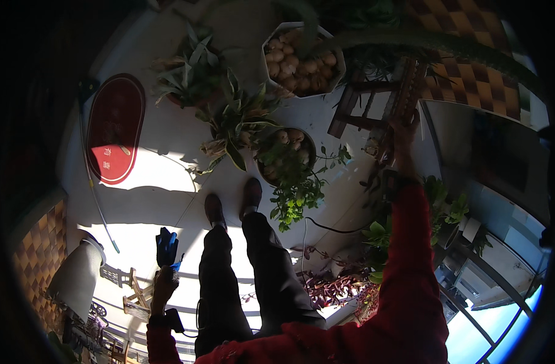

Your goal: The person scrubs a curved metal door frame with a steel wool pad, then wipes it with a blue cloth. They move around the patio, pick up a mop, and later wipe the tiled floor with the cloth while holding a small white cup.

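Observation:
My left hand (pixel 164 283), low on the left, is closed around a bundle of folded blue fabric (pixel 167 245) that sticks up from the fist. Whether it is a cloth or a small folded umbrella cannot be made out. With the red-sleeved arm stretched far forward, my right hand (pixel 403 129) is at the edge of a dark wooden stand (pixel 359 120) with carved rails. Its fingers lie in shadow, so their grip on the wood is unclear. Small objects or plant parts by that edge are too dim to name.
A white octagonal planter (pixel 264 59) holds many round tan objects. Snake plants (pixel 241 118) and a round pot (pixel 312 145) with leafy green stems stand ahead of my feet. A red oval mat (pixel 116 123) and a thin pole (pixel 87 154) lie left; a dark hose (pixel 336 231) crosses the floor.

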`<state>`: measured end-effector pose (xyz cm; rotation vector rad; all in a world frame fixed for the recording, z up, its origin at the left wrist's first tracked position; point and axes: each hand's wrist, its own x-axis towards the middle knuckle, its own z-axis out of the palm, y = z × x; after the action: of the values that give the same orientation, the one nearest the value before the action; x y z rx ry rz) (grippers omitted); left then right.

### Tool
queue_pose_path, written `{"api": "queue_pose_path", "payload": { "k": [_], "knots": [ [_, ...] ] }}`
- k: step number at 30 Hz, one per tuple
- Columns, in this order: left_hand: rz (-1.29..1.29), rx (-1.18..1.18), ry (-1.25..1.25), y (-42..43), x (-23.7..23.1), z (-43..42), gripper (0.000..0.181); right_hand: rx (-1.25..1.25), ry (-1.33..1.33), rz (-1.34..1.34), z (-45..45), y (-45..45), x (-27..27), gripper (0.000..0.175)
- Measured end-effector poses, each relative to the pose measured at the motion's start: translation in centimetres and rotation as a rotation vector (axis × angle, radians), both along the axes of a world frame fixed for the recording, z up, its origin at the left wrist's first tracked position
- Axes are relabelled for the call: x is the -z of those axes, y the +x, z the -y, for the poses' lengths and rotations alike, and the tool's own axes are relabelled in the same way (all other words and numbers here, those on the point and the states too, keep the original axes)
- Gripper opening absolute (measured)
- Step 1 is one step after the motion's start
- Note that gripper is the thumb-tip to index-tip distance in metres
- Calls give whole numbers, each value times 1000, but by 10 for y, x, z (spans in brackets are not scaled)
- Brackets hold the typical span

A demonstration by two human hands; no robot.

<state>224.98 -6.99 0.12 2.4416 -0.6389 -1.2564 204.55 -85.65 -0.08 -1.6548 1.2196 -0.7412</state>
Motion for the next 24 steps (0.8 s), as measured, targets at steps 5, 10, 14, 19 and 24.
{"api": "queue_pose_path", "payload": {
  "k": [5,10,14,19,24],
  "knots": [
    [-62,-155,140,-26,-6,33,18,132,-115,-481,5,37,64,100],
    [-18,-144,213,-48,1,45,21,199,-102,-559,-21,60,107,100],
    [-82,-166,199,-57,21,46,23,163,-125,-691,-30,76,111,100],
    [-150,-195,151,-57,35,55,27,-32,-19,-872,-49,97,106,97],
    [-197,-243,323,-55,51,51,29,-3,-3,-845,-57,101,137,99]
  ]
}}
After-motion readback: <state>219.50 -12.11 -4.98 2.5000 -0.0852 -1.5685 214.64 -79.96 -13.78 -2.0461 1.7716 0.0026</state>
